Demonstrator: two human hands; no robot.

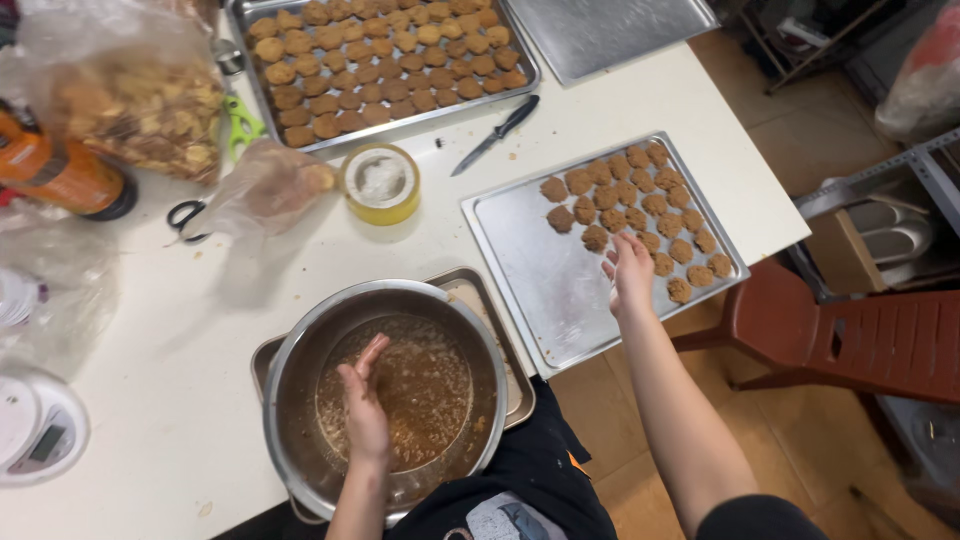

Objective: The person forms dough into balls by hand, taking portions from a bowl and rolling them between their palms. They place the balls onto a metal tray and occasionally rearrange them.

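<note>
One camera, worn on the head, looks steeply down from close above the white table (pixel 200 330) and the floor.

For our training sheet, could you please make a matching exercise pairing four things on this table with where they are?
1. left hand
2. right hand
3. knife
4. roll of yellow tape

A. between the two trays of brown pieces
B. in the steel bowl
C. beside a clear plastic bag
D. over the half-filled tray

Pairs: 1-B, 2-D, 3-A, 4-C
</note>
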